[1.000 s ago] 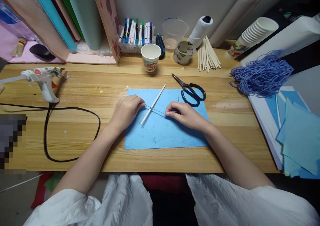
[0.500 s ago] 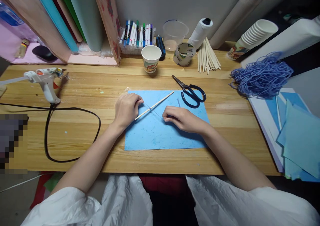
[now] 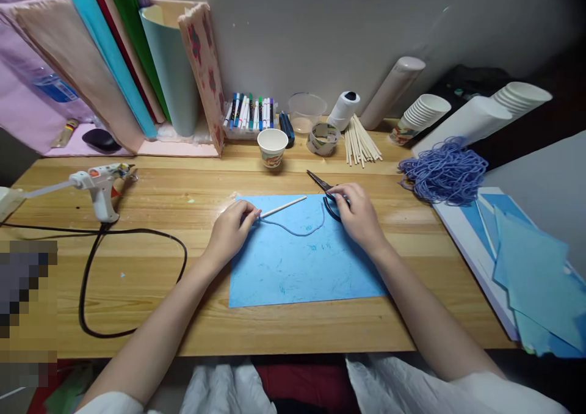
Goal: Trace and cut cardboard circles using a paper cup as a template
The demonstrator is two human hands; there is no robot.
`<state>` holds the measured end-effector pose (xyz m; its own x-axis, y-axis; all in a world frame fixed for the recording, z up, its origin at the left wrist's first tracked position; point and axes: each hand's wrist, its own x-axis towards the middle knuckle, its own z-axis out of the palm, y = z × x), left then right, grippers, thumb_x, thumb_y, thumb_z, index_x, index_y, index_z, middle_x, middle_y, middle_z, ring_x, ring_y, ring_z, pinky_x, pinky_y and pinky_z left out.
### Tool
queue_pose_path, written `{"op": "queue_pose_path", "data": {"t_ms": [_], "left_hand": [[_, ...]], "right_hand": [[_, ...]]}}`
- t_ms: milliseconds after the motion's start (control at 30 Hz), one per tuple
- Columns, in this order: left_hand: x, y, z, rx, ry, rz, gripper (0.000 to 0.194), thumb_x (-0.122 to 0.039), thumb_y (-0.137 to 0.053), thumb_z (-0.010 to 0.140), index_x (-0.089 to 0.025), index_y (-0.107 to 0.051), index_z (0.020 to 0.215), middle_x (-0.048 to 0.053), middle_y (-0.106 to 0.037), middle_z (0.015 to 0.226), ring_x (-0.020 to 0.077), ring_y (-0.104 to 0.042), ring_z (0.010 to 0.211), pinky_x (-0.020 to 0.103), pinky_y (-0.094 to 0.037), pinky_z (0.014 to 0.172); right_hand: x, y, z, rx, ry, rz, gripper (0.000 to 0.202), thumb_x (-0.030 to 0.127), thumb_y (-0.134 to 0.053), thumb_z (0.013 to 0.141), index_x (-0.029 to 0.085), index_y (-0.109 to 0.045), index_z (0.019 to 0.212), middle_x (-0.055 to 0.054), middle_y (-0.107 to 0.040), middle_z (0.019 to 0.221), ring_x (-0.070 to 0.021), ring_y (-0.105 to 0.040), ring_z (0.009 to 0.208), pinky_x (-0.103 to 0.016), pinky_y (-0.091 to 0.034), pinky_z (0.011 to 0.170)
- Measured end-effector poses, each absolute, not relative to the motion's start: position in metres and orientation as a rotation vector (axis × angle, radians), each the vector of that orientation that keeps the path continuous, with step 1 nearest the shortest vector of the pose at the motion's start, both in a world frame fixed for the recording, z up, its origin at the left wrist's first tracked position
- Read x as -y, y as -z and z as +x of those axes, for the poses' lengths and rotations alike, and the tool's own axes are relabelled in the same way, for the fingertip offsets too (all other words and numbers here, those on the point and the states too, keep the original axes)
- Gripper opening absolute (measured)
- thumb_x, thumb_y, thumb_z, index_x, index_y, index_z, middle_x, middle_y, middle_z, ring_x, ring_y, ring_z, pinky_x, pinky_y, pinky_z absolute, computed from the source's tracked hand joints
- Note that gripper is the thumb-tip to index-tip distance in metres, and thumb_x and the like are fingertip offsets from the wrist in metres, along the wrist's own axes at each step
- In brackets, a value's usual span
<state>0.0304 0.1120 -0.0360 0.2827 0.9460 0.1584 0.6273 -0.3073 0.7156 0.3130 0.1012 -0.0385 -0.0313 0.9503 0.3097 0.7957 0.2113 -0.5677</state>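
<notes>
Wooden desk (image 3: 434, 267), blue sheet (image 3: 293, 273) on top; my left hand (image 3: 254, 214) pinches stick (image 3: 286, 206) by left end over sheet; right hand (image 3: 359, 218) dropped cord (image 3: 297, 235), now slack, went to scissors (image 3: 317, 181); tugging's paused, I guess; can't tell if it's gripping them.
</notes>
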Motion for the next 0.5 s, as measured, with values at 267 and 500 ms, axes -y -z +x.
{"op": "queue_pose_path", "data": {"t_ms": [267,500], "left_hand": [[-0.109,0.042,0.039,-1.256,-0.891,1.548,0.028,-0.044,-0.053,0.086,-0.019,-0.056,0.074,0.001,-0.064,0.07,0.015,-0.059,0.066,0.027,-0.044,0.064],[-0.106,0.045,0.042,-1.171,-0.936,1.304,0.029,-0.042,-0.068,0.075,-0.016,-0.056,0.07,0.003,-0.068,0.07,0.0143,-0.063,0.062,0.027,-0.049,0.062]], "right_hand": [[-0.107,0.048,0.342,1.937,-0.234,-2.053,0.029,0.023,-0.054,0.075,0.013,-0.059,0.101,-0.013,-0.06,0.093,-0.0294,-0.057,0.088,-0.041,-0.046,0.079],[-0.105,0.038,0.336,1.779,-0.176,-2.01,0.02,0.015,-0.044,0.075,0.018,-0.062,0.085,-0.013,-0.059,0.092,-0.0261,-0.058,0.085,-0.039,-0.045,0.079]]}}
